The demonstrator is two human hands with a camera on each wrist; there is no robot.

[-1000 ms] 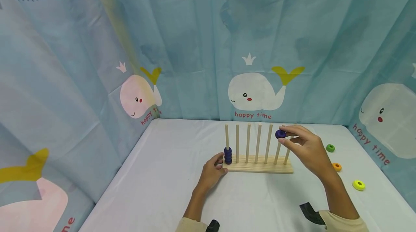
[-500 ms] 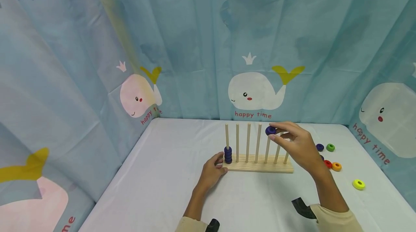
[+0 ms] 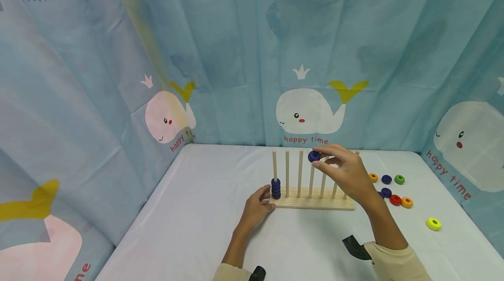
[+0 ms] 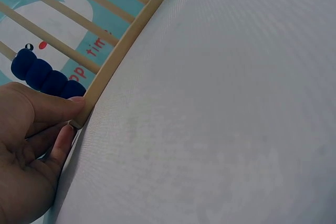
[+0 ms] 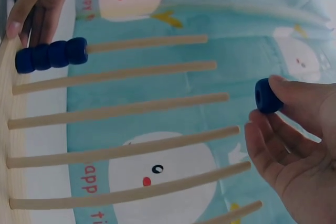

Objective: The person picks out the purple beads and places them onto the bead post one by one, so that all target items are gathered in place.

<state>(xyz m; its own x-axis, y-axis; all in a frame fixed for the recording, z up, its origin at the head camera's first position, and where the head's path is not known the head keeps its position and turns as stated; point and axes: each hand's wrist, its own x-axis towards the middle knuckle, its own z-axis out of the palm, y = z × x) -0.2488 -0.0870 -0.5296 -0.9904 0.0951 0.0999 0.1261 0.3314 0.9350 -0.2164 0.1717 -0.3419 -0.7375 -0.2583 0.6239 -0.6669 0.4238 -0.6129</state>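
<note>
A wooden peg stand (image 3: 313, 203) holds a row of several upright pegs on a flat base. Several dark blue beads (image 3: 276, 188) are stacked on its leftmost peg; the other pegs in the right wrist view are bare. My left hand (image 3: 255, 211) grips the left end of the base, thumb and fingers at the corner in the left wrist view. Between thumb and fingertips, my right hand (image 3: 346, 173) pinches another dark blue bead (image 5: 268, 96). That bead is up at peg-tip height, its hole facing the pegs and apart from their tips in the right wrist view.
Loose beads lie on the white cloth to the right of the stand: a green bead (image 3: 399, 179), a red bead (image 3: 395, 200), a yellow bead (image 3: 433, 224), plus orange and blue ones. A blue whale-print curtain (image 3: 236, 53) hangs behind and at both sides.
My right hand has moved left along the peg tops with the pinched bead, uncovering more of the loose beads on the right. The left hand and the stand have stayed put.
</note>
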